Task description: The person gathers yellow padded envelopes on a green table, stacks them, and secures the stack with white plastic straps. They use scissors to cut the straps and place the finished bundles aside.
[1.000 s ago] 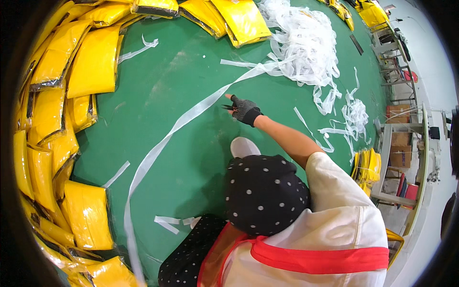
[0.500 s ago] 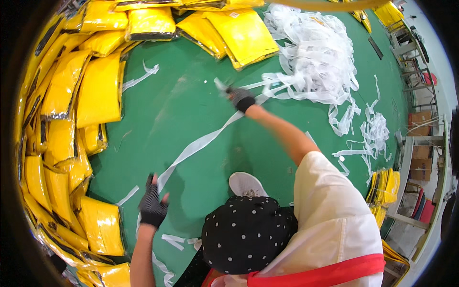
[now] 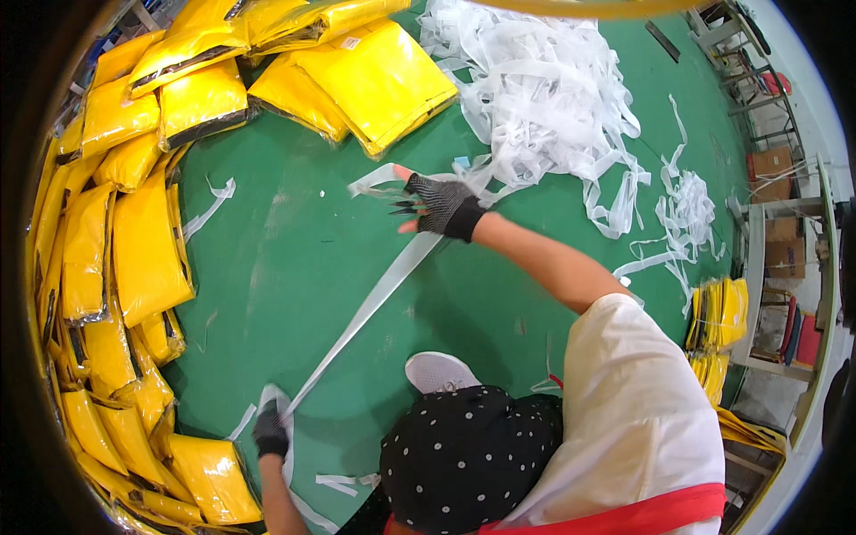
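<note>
A long white ribbon-like strip runs taut and slanting over the green floor. Its lower end is gripped in my left hand, which wears a dark fingertip-less glove and is slightly blurred; a tail of the strip hangs below the wrist. Farther up, my right hand, gloved the same way, is open with fingers spread over the strip's upper part. Close behind it lies a large tangled heap of white strips. A loose strip end lies just left of the right hand.
Yellow folded packages in clear plastic are piled along the left and far side. A small strip tangle lies at right, near bundled yellow pieces. Metal-framed tables line the right edge. My white shoe stands on the floor.
My left hand has moved down and closed on the strip, which is now tauter. My right hand has shifted slightly down and its fingers have spread. The whole view has shifted.
</note>
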Available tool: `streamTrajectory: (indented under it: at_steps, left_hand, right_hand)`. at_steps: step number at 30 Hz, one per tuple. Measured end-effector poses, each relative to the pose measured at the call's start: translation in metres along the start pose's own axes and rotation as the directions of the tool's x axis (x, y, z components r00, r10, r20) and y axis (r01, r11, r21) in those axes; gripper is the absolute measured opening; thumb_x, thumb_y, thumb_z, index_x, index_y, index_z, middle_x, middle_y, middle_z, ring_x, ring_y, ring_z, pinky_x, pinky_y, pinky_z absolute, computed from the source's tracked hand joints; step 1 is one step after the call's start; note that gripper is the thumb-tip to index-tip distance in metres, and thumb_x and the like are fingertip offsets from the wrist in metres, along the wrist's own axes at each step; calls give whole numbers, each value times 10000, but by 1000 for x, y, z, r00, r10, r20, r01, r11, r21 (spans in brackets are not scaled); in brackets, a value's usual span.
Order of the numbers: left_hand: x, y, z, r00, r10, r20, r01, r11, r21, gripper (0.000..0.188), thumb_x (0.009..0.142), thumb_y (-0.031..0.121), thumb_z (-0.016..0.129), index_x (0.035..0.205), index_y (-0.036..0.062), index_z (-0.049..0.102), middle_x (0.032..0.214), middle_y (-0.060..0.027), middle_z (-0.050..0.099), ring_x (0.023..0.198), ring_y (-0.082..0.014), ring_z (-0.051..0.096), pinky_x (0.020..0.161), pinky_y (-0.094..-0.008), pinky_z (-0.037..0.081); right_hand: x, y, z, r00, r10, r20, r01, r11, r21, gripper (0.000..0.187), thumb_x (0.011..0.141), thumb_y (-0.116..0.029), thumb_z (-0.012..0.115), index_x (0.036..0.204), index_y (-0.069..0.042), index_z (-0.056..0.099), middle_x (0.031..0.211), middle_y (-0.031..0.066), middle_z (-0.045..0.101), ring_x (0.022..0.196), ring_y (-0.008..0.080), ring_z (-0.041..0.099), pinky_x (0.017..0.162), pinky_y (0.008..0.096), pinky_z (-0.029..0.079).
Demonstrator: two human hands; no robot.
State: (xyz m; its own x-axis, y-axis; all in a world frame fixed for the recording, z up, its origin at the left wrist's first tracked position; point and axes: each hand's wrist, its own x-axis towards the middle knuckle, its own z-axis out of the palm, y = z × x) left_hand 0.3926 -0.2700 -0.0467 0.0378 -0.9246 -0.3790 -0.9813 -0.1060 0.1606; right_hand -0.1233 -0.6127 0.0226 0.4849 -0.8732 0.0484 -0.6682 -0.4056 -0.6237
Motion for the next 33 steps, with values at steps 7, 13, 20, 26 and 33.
streamTrajectory:
  at_steps: [7, 13, 20, 26, 33]
  left_hand:
    - [-137, -126, -37, 606, -752, 258, 648, 656, 387, 284, 747, 262, 586, 927, 42, 565, 897, -199, 608, 872, -375, 577, 739, -437, 458]
    - [-133, -133, 1, 885, -450, -121, 458, 887, 48, 307, 816, 325, 511, 933, 49, 579, 808, -179, 595, 718, -330, 579, 601, -425, 456]
    - [-62, -24, -157, 757, -644, -109, 479, 660, -579, 417, 792, 297, 637, 1120, 68, 521, 1021, -97, 604, 801, -200, 602, 722, -295, 471]
    - [-212, -45, -155, 689, -722, 65, 701, 641, -312, 315, 805, 214, 610, 1055, 31, 555, 910, -106, 639, 722, -187, 625, 705, -299, 486]
    - [-315, 18, 22, 553, -785, 279, 746, 318, -585, 521, 735, 352, 684, 1122, 48, 513, 1046, -154, 573, 962, -234, 567, 810, -327, 455]
  right_hand:
    - [6, 25, -24, 965, 88, 246, -5, 947, -322, 722, 664, -463, 702, 1250, -189, 381, 979, 130, 612, 828, 282, 618, 688, 354, 490]
    - [4, -78, 100, 973, -169, 159, 168, 986, 23, 569, 673, -320, 735, 1149, -127, 491, 937, 78, 615, 769, 241, 631, 625, 335, 503]
    - [26, -180, 193, 778, -297, 553, 316, 947, 62, 848, 570, -548, 727, 1213, -86, 424, 1148, 118, 496, 871, 246, 599, 729, 367, 492]
    - [46, -87, 253, 582, -225, 782, 546, 820, -170, 349, 835, -325, 438, 1145, -176, 499, 1222, 84, 473, 910, 291, 587, 781, 411, 468]
    - [198, 13, 144, 988, 97, 123, -111, 987, 112, 213, 902, -168, 447, 1003, 1, 530, 979, 119, 589, 846, 211, 562, 768, 278, 448]
